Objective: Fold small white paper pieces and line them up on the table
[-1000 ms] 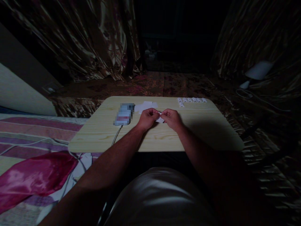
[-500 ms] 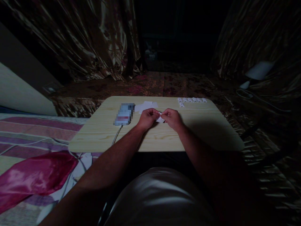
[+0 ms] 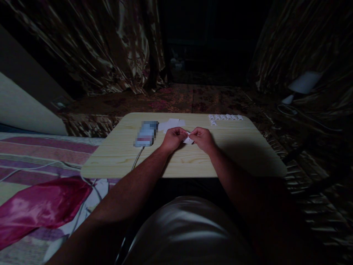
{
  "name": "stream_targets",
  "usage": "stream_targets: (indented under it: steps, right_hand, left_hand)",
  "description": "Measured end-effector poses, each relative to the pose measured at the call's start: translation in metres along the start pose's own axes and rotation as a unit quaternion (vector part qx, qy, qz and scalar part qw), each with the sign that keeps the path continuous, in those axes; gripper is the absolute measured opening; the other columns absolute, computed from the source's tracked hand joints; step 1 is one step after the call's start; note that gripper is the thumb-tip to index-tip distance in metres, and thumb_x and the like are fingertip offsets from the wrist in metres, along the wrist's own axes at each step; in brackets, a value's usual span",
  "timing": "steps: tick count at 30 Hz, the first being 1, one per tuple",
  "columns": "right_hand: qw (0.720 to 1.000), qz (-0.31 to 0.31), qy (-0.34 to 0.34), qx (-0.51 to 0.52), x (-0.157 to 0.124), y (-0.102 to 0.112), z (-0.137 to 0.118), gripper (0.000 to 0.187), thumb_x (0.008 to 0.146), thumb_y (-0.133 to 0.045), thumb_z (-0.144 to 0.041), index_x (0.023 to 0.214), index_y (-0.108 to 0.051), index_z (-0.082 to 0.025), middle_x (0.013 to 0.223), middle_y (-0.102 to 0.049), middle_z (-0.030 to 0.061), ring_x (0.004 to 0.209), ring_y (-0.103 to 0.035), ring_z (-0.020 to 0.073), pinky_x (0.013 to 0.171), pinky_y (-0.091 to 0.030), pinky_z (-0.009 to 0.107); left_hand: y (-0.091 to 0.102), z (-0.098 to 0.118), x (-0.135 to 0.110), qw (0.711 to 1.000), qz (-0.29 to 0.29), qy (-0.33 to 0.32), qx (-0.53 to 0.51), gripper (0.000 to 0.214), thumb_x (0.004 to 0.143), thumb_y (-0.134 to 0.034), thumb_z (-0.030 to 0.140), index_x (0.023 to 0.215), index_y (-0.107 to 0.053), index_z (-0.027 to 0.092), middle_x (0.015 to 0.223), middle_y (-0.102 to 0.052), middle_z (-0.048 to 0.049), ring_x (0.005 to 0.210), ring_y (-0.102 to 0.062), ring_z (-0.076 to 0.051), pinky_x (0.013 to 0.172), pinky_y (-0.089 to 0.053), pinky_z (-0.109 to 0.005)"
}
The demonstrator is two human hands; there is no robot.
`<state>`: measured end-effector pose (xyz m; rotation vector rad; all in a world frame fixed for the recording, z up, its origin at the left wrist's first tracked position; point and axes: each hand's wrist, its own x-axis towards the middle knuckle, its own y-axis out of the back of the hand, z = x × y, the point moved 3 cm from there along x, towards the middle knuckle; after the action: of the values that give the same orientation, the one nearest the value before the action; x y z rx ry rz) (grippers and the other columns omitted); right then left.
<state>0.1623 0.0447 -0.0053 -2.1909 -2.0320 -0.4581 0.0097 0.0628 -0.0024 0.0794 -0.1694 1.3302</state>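
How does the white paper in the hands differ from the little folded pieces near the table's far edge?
The white paper is pinched between the left hand and right hand, while the folded pieces lie loose on the table. The white paper is partly covered by those hands; the folded pieces sit uncovered, mostly in a row. Both are white.

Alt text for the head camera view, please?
Two hands pinch a small white paper at a pale table. White sheets lie beyond, a pixelated device with a cable to the left, and small white pieces near the back-right corner.
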Motion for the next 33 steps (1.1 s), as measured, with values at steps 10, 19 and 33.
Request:
stream_targets:
  steps: [10,19,33]
  right_hand:
    - [1.000,0.001,-0.003,0.016,-0.001,-0.002,-0.001,0.012,0.063,-0.066,-0.028,0.064,-0.060,-0.018,0.057,-0.060,-0.0022,0.051,-0.052,0.0113,0.049,-0.041,0.022]
    - [1.000,-0.006,0.007,-0.016,0.000,-0.002,0.002,0.010,0.063,-0.064,-0.027,0.065,-0.062,-0.017,0.060,-0.062,-0.0012,0.054,-0.052,0.0114,0.051,-0.039,0.023]
    - [0.999,-0.014,0.005,-0.032,0.002,-0.005,0.011,0.011,0.065,-0.064,-0.027,0.068,-0.065,-0.016,0.061,-0.063,-0.0002,0.054,-0.054,0.0120,0.051,-0.040,0.023]
  left_hand:
    - [-0.003,0.005,-0.003,1.000,0.006,0.007,0.010,0.023,0.061,-0.077,0.031,0.069,-0.064,0.014,0.059,-0.061,0.0002,0.052,-0.048,-0.009,0.051,-0.037,-0.024]
    - [-0.004,0.002,-0.002,0.999,-0.007,-0.022,0.037,0.017,0.066,-0.072,0.028,0.071,-0.064,0.014,0.061,-0.060,0.0012,0.053,-0.048,-0.008,0.053,-0.036,-0.022]
    - [-0.001,0.002,-0.002,0.998,-0.006,-0.040,0.049,0.018,0.069,-0.070,0.031,0.073,-0.065,0.014,0.063,-0.061,-0.0004,0.054,-0.048,-0.009,0.053,-0.037,-0.023]
